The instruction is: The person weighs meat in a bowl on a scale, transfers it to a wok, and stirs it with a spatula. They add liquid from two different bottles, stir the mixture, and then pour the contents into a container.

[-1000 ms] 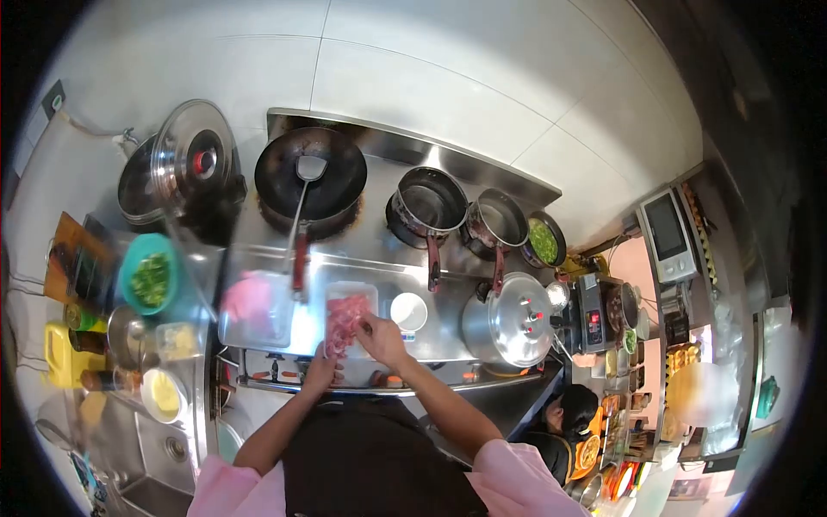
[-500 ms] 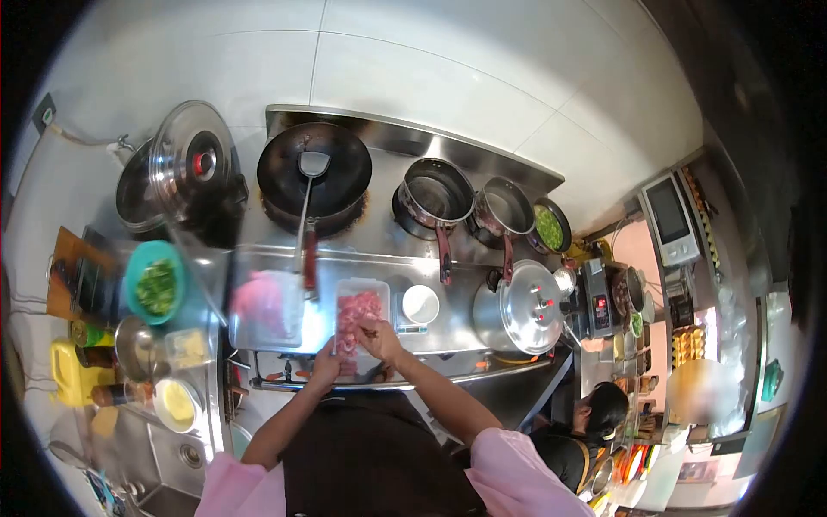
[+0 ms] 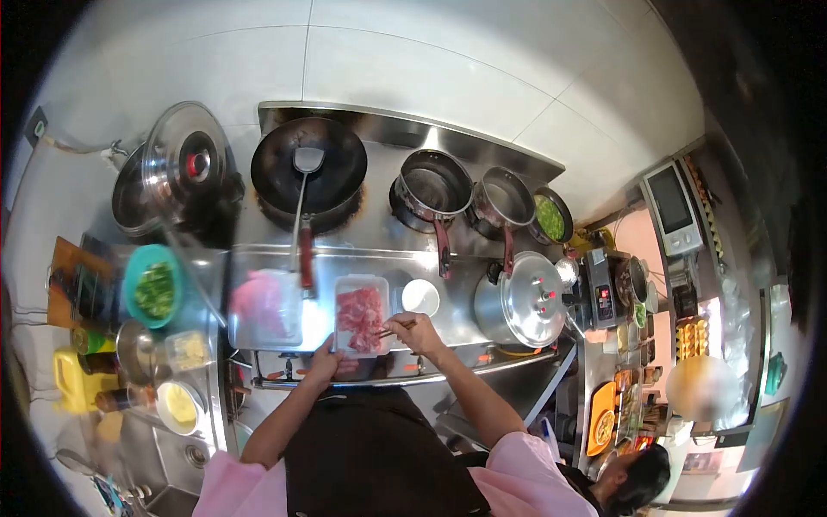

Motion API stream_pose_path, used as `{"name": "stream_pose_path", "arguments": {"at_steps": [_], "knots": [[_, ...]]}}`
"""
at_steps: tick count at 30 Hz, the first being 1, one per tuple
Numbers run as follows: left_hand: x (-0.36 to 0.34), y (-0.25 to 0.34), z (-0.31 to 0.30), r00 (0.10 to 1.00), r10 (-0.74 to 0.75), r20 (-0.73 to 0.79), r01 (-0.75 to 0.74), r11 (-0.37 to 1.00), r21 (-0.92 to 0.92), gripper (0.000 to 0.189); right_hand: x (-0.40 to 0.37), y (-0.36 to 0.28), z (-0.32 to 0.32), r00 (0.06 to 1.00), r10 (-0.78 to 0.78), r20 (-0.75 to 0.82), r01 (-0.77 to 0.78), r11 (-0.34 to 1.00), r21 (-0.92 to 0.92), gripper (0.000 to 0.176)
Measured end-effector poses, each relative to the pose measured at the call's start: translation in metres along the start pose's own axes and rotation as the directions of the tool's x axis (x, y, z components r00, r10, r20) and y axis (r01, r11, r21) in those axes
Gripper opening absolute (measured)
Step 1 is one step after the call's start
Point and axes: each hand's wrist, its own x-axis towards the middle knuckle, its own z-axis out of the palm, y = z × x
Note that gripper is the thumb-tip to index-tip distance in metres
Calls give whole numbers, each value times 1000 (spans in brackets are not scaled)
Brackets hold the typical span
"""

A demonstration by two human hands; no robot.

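Observation:
A clear plastic container [image 3: 385, 302] of raw sliced meat [image 3: 360, 317] sits on the steel counter near its front edge. My left hand [image 3: 326, 364] grips its near left corner, thumb up along the side and fingers at the near edge. Closed on a pair of thin dark chopsticks [image 3: 388, 332], my right hand [image 3: 417, 333] is at the container's right side, with the tips at the meat. Just behind that hand stands a white cup [image 3: 420, 297]. To the left lies another clear container [image 3: 297, 323] with something pink in or under it, blurred by glare.
Behind are a wok [image 3: 280, 155] with a spatula [image 3: 307, 164] and two saucepans [image 3: 435, 183], [image 3: 504, 196]. A pressure cooker [image 3: 517, 302] stands right. At left are a teal bowl of chopped greens [image 3: 155, 289] and a sink [image 3: 164, 448]. Another person [image 3: 633, 478] is at lower right.
My right hand has moved right with the chopsticks, from over the meat to the container's side. My left hand stays at the corner. The other person has shifted lower, uncovering an orange tray.

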Motion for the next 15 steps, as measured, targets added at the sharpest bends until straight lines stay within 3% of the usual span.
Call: {"name": "stream_pose_path", "arguments": {"at_steps": [1, 4, 7, 13, 15], "knots": [[0, 2, 1, 1000, -7, 4, 7, 1000, 30, 59, -1, 3, 2, 997, -74, -31, 73, 997, -26, 21], [-1, 3, 1, 1000, -15, 6, 14, 998, 63, 57, -7, -7, 2, 1000, 8, -24, -11, 993, -120, 23], [-4, 8, 3, 1000, -26, 12, 25, 997, 73, 56, -16, -15, 5, 996, 83, -26, -82, 996, 17, 24], [3, -2, -3, 1000, 8, 27, -10, 998, 70, 57, -22, -29, 14, 969, -195, -155, 123, 916, -381, 22], [5, -4, -4, 999, 19, 25, -21, 997, 79, 59, -19, 4, 24, 960, -250, -125, 180, 896, -406, 19]]}}
